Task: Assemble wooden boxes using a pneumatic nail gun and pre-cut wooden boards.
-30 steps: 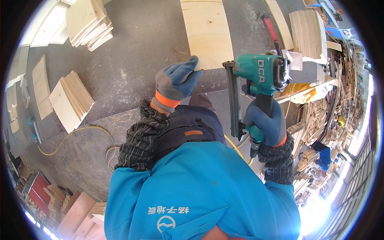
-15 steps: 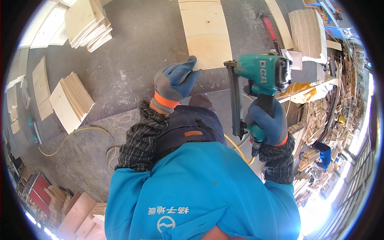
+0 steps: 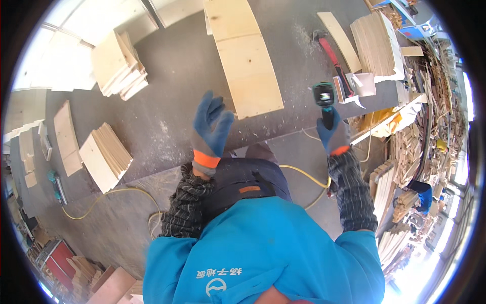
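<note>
Your right hand's fingers wrap around the handle of a green-and-black nail gun (image 3: 324, 95); that gloved right hand (image 3: 335, 133) is to the right of the long, pale, knotted wooden board (image 3: 253, 78), near its close end. Your gloved left hand (image 3: 210, 124) has loosely parted, half-bent fingers holding nothing, just left of the board's near end. The board lies on a dark grey tabletop (image 3: 177, 66). Right of it lies a red-handled hammer (image 3: 333, 58); well to its left stands a leaning stack of thin wooden panels (image 3: 109, 154).
</note>
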A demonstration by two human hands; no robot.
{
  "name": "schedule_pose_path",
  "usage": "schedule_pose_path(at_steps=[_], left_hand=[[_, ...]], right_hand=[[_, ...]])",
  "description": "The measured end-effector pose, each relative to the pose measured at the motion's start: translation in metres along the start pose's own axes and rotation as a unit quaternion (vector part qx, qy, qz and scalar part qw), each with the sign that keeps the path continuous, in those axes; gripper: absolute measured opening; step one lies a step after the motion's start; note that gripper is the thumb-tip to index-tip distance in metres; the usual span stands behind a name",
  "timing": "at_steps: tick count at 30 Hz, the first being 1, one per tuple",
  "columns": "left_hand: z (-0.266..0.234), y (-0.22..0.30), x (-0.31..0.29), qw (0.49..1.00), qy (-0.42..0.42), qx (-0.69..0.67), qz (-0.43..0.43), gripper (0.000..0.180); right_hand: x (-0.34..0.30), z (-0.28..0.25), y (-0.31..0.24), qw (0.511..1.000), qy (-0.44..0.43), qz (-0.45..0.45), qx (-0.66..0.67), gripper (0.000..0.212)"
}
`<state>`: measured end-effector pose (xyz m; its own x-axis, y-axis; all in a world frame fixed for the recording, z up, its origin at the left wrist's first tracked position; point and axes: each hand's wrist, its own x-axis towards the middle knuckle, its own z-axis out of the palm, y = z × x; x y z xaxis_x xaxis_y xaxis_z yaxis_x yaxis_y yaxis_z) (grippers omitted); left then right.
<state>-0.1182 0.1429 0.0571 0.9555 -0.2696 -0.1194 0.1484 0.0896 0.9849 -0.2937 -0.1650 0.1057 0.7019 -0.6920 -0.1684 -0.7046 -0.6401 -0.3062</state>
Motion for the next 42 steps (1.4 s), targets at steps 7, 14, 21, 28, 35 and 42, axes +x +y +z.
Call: schedule_pose_path(at_steps=[7,14,21,28,35,42], left_hand=[[0.032,0.002,0.045,0.988,-0.122,-0.043,-0.082,0.058],[0.02,0.018,0.035,0.943,-0.157,-0.21,-0.204,0.056],[0.004,-0.037,0.019,0.781,-0.297,-0.508,-0.211,0.07],[-0.025,-0.094,0.012,0.936,-0.115,-0.11,-0.312,0.062],[-0.027,-0.084,-0.017,0.978,-0.139,0.153,-0.038,0.072],[0.022,-0.096,-0.004,0.973,-0.122,0.171,0.096,0.046]], right_hand=[[0.085,0.077,0.067,0.987,-0.073,-0.022,-0.144,0.073],[0.036,0.108,0.05,0.972,-0.039,-0.177,0.147,0.095],[-0.004,0.006,-0.024,0.859,-0.123,-0.235,0.438,0.059],[-0.014,0.007,-0.091,0.896,-0.004,-0.444,0.011,0.018],[0.012,0.047,-0.133,0.885,-0.089,-0.439,-0.124,0.018],[0.023,-0.024,-0.118,0.871,0.112,-0.463,0.119,0.069]])
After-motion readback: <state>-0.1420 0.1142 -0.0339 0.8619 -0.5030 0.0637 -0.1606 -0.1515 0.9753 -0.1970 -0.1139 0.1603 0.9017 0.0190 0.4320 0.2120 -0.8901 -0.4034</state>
